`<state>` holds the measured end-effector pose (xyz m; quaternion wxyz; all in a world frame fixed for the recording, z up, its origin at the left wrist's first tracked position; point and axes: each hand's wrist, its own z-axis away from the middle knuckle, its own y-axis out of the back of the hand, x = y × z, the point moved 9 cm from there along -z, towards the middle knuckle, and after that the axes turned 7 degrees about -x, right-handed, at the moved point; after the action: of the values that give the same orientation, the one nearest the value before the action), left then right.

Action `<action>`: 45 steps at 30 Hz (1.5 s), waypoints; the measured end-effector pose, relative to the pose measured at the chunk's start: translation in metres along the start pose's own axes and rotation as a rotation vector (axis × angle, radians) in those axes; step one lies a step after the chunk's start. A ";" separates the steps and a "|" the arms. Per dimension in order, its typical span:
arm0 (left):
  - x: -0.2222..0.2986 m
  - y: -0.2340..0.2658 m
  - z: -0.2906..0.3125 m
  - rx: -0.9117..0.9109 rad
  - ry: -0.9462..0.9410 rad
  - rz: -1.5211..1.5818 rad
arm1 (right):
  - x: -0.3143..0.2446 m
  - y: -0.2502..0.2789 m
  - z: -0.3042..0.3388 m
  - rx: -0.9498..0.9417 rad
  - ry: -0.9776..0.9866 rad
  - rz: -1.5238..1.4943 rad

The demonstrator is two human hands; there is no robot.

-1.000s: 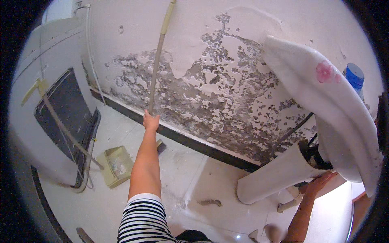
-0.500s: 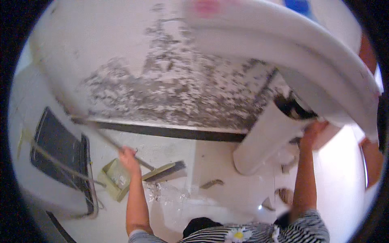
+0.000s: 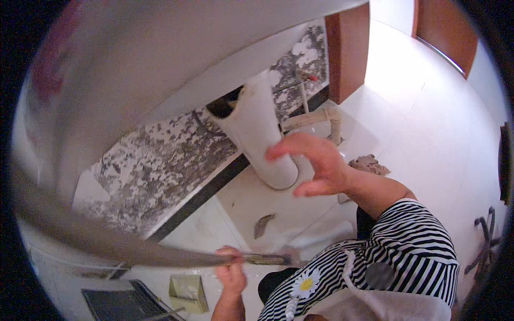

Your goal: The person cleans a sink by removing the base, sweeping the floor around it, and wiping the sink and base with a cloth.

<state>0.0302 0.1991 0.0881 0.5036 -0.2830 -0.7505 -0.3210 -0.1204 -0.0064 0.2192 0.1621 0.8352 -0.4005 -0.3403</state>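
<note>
My left hand is wrapped round the long handle of a broom, which slants up to the far left, blurred by motion. The broom's head is near my body and hard to make out. In front of a white sink pedestal, my right hand is open, thumb and fingers spread, holding nothing. Whether its fingertips touch the pedestal I cannot tell. A white basin overhangs the top left, with a dark gap between it and the pedestal. Below my left hand lies a yellow-green dustpan.
The wall behind is peeling and blotched. A beige drain pipe runs beside the pedestal. On the floor lie a brown crumpled cloth-like heap and a curved brown piece. A dark-lidded bin stands lower left; a brown door is upper right.
The view has turned to the right. My right hand has come away from beneath the basin and is now in front of the pedestal. My left hand still holds the broom.
</note>
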 end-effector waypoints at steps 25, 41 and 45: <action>-0.108 -0.340 -0.085 -0.608 -0.103 -0.404 | 0.071 0.161 0.217 0.046 -1.056 0.159; -0.120 -0.155 -0.194 0.303 -0.061 -0.201 | 0.229 0.086 0.171 -0.118 -0.533 0.202; -0.129 -0.158 -0.196 0.290 -0.050 -0.095 | 0.278 0.078 0.191 -0.173 -0.673 0.170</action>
<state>0.0672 -0.0645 -0.0080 0.5046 -0.1792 -0.8139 -0.2254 -0.1732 -0.2716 0.0029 0.1187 0.6232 -0.4692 -0.6143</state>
